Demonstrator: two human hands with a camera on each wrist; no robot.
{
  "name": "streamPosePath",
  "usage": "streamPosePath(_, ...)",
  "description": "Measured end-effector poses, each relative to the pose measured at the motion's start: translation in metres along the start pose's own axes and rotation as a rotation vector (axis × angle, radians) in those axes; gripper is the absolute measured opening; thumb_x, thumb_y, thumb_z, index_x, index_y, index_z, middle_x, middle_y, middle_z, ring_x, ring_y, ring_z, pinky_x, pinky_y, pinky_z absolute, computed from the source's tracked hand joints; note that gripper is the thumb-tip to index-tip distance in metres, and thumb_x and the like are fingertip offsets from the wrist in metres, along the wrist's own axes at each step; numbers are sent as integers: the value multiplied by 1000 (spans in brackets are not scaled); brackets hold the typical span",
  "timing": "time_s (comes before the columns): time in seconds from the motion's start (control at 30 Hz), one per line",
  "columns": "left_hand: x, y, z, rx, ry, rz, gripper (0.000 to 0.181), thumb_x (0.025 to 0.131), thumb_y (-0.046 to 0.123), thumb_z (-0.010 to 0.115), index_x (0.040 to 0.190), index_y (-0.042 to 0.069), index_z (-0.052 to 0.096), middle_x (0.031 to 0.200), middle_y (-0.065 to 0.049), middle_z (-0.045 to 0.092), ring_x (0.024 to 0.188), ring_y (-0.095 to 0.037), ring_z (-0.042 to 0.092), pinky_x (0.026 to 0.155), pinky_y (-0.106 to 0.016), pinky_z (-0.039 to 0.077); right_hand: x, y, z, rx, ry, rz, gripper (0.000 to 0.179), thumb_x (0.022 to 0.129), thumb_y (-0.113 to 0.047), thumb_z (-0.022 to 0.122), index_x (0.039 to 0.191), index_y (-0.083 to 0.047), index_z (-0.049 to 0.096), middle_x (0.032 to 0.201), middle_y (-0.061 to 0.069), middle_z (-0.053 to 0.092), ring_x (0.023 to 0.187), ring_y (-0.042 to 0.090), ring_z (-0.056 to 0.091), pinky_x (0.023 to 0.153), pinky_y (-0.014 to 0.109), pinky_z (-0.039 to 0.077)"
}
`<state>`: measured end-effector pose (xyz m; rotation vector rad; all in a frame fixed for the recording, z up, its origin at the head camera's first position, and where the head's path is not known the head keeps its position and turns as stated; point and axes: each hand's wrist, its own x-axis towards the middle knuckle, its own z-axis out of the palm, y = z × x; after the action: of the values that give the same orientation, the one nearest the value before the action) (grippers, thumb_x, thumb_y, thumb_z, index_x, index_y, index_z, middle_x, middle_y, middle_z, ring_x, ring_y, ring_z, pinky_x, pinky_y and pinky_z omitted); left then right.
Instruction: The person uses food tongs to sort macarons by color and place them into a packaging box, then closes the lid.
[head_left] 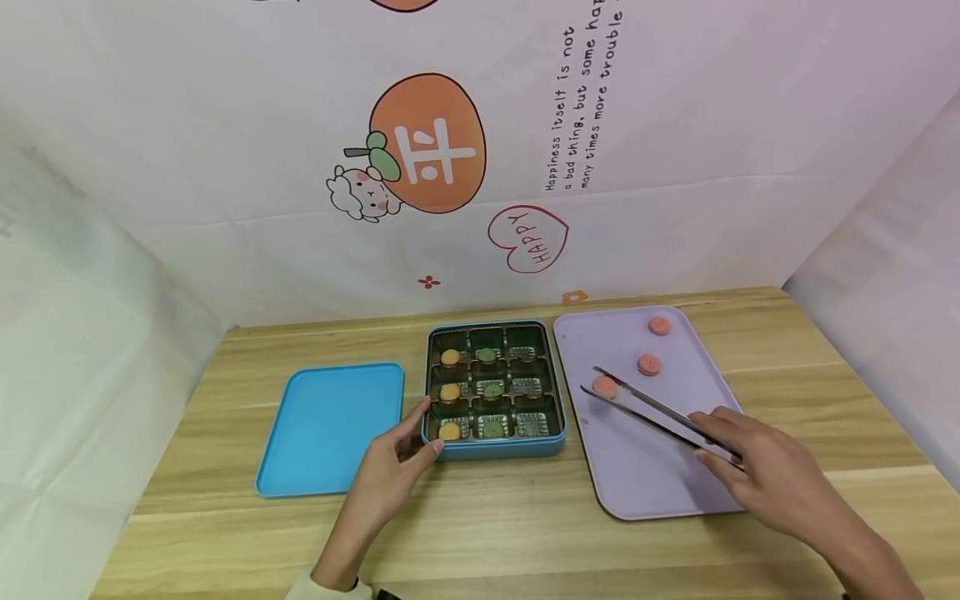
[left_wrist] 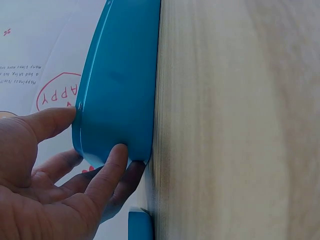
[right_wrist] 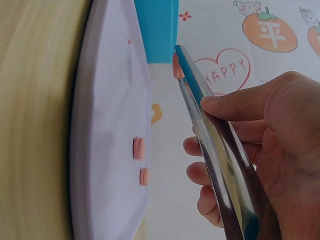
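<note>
My left hand (head_left: 390,471) holds the front left corner of a blue tin box (head_left: 498,450), its thumb and fingers set around the corner. Inside is a dark divided insert. Yellow macarons (head_left: 450,392) stand in its left column and green macarons (head_left: 492,390) in the middle one; the right column shows its ridged floor. Metal tongs (right_wrist: 215,135) are gripped in my right hand (head_left: 772,467), over the lilac tray (head_left: 652,475). Between the tong tips sits a pink macaron (right_wrist: 177,66), above the tray surface in the right wrist view.
Two more pink macarons, one nearer the middle (head_left: 648,364) and one by the far edge (head_left: 659,326), lie on the tray. A blue lid (head_left: 333,429) lies left of the tin. Behind the wooden table (head_left: 525,533) hangs a printed white cloth (head_left: 300,275).
</note>
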<state>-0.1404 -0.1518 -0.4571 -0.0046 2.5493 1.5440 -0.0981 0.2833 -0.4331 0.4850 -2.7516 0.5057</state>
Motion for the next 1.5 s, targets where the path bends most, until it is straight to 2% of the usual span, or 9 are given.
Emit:
streamPosePath(0.3,1,-1,0,9,4,-3,67,98,19,74,160,24,47,159,-22,49,85,-20,58,53,-28,38,10,-15,2,15,37,-62,43,75,-3,88,117,-5,78,91,-11,62,70,-8,37,56,21,32)
streamPosePath(0.4,0,0,0,11,4,-11,67,99,20,74,160,25,47,143,-24,61,82,-20,56,53,-28,38,14,-20,3,26,44,-82,43,75,-3,88,117,-6,78,92,-12,62,71,-8,37,57,21,32)
streamPosePath(0.5,0,0,0,16,7,-5,67,98,21,75,159,24,48,141,-24,63,88,-21,60,55,-28,40,17,-24,3,39,36,-95,43,76,-3,87,117,-7,77,94,-12,63,72,-8,39,58,21,33)
streamPosePath(0.63,-1,0,1,19,10,14,66,98,21,75,159,23,48,157,-23,51,100,-23,65,56,-29,42,21,-30,4,37,27,-127,43,76,-4,88,117,-7,78,98,-10,68,76,-6,43,60,21,36)
streamPosePath(0.9,0,0,0,17,4,4,67,99,20,74,160,23,47,158,-22,50,91,-21,61,54,-29,40,27,-41,8,13,15,-176,43,77,-8,88,119,-6,78,104,-7,73,85,3,56,70,28,48)
streamPosePath(1.03,1,1,0,18,0,-11,67,99,20,73,160,24,46,126,-19,68,91,-21,61,57,-30,42,28,-46,10,14,-39,-142,40,81,-11,87,120,-6,77,109,-5,74,93,10,65,75,36,54)
streamPosePath(1.17,0,2,0,10,-11,-27,67,100,20,73,161,25,45,87,-7,57,80,-20,55,56,-30,39,29,-49,11,20,-89,-116,39,84,-13,85,122,-7,77,113,-3,74,99,18,70,80,43,57)
streamPosePath(1.3,0,2,0,2,-15,-32,67,100,20,73,161,25,45,80,-5,50,72,-20,48,54,-29,36,28,-50,11,30,-101,-110,38,85,-13,85,122,-7,77,113,-3,74,100,19,70,82,45,57)
streamPosePath(1.5,0,2,0,3,-10,-26,67,100,20,73,161,25,45,87,-7,57,80,-20,54,56,-29,39,27,-50,13,35,-111,-108,39,86,-13,84,123,-6,76,114,-2,74,101,21,71,83,47,57)
